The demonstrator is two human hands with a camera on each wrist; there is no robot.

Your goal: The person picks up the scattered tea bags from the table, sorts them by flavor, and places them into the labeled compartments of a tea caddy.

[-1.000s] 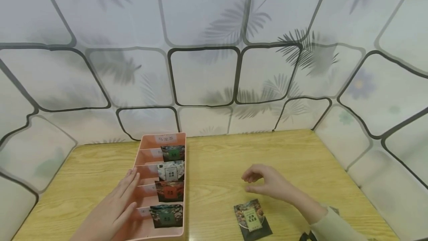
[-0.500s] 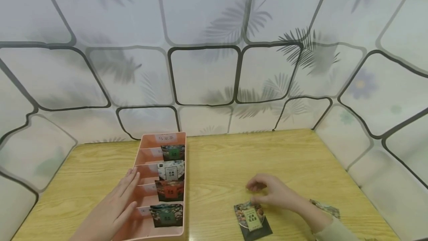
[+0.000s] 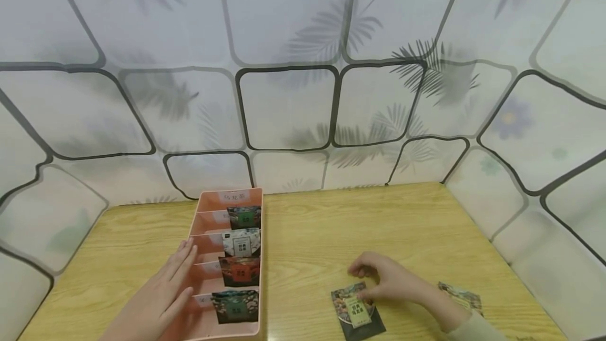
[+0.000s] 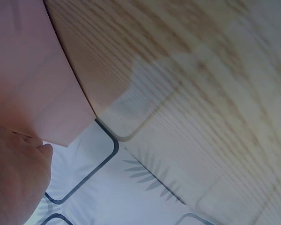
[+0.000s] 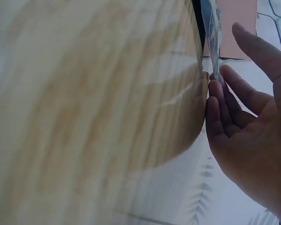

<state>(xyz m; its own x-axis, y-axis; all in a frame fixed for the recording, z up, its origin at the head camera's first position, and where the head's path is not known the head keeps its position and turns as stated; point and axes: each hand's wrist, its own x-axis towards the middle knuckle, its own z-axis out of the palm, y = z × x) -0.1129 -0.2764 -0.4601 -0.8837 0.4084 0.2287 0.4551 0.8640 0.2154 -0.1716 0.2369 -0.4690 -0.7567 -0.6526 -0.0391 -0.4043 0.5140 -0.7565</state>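
A pink divided box [image 3: 261, 299] stands on the left of the table. My left hand [image 3: 158, 291] rests along its left side with the fingers extended; in the left wrist view the hand [image 4: 18, 173] lies at the box's edge. A dark tea packet with a yellow-green label [image 3: 358, 309] lies flat on the table right of the box. Over its top right corner is my right hand [image 3: 390, 283], fingers loosely bent. In the right wrist view, the fingertips of the right hand [image 5: 253, 112] are right at the end of the packet [image 5: 214, 37], while the thumb stands apart from it.
Box compartments bear paper labels and hold a green-label packet [image 3: 245, 217], a white packet [image 3: 242, 243], a red packet [image 3: 240, 271] and a dark green packet [image 3: 235, 307]. Another packet [image 3: 461, 296] lies beyond the right wrist. A patterned curtain [image 3: 289, 109] encloses the wooden table [image 3: 307, 236].
My right hand has come down and slightly right, from behind the tea packet to its top right corner. My left hand stays on the box.
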